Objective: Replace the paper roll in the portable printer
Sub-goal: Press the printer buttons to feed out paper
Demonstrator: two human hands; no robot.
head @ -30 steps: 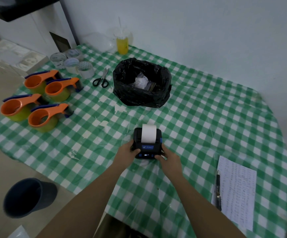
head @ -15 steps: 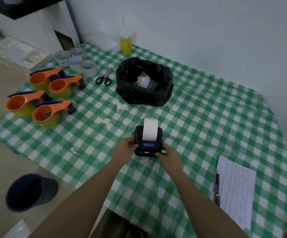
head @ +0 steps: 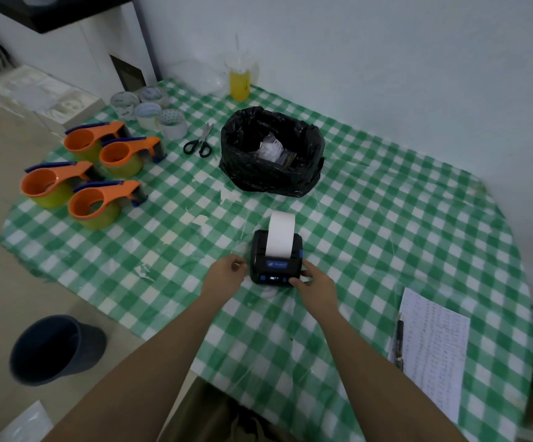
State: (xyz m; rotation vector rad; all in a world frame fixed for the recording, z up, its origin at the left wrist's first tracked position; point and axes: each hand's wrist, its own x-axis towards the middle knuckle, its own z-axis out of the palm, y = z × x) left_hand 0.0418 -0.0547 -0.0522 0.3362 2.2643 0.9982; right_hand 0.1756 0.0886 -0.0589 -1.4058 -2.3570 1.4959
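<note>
On checked table (head: 386,218) | right hand (head: 316,287) touching printer (head: 276,266) | left hand (head: 226,274) beside

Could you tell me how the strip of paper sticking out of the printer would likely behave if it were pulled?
The paper strip looks thin, so probably floppy and easily torn. It curves back over the printer, so it may curl.

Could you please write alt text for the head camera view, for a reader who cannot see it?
A person's left hand and right hand flank a small black portable printer on a green checked tablecloth, white paper strip feeding from its top. Behind stand a black bin bag, scissors and four orange tape dispensers.
</note>
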